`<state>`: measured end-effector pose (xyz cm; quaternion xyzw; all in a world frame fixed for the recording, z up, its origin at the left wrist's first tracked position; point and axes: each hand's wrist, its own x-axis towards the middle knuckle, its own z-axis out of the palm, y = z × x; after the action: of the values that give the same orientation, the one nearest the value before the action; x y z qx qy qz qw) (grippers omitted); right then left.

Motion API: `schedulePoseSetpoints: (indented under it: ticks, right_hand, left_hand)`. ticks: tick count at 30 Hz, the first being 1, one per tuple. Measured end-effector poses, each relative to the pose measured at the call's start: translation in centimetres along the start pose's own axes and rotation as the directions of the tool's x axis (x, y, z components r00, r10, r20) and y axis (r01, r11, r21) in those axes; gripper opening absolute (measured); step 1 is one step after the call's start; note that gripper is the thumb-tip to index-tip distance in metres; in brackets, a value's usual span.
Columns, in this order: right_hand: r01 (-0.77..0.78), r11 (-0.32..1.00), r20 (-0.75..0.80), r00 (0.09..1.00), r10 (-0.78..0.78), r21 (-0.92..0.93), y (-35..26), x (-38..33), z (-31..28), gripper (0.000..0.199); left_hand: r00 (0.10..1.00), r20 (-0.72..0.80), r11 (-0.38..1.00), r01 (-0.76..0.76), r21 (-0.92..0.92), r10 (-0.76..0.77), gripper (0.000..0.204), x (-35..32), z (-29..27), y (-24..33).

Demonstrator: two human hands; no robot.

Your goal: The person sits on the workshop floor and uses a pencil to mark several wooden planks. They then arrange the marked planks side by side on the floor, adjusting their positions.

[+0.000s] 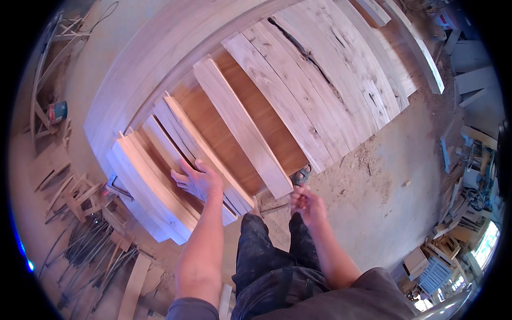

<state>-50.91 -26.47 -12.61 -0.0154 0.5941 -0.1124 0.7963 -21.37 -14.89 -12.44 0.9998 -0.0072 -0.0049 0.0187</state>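
One left hand [200, 182], one right hand [310, 207], two bare forearms [200, 253], two dark trouser legs [256, 234], one plank [242, 125] between two wide brown gaps [261, 98], several planks [320, 80] set edge to edge, too closely fitted to count, one small can [58, 112], many thin rods [85, 245], too tangled to count.

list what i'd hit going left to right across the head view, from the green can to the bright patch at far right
Green can → dark metal-looking frame → left hand → right hand → long pale board at upper right → bright patch
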Motion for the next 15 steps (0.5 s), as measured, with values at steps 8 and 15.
schedulePoseSetpoints:
  ticks: [8,15]
  right_hand:
    - [0.339,0.939,0.075,0.939,-0.335,-0.061,-6.9,1.1,1.0,0.027]
    - [0.276,0.958,0.078,0.96,-0.27,-0.081,-3.6,0.8,2.3,0.034]
  left_hand:
    - [0.998,-0.045,0.999,-0.034,0.029,0.035,0.06,0.0,0.7,-0.5]
    - [0.999,-0.035,0.999,-0.036,0.01,0.036,0.061,-0.3,0.8,-0.4]
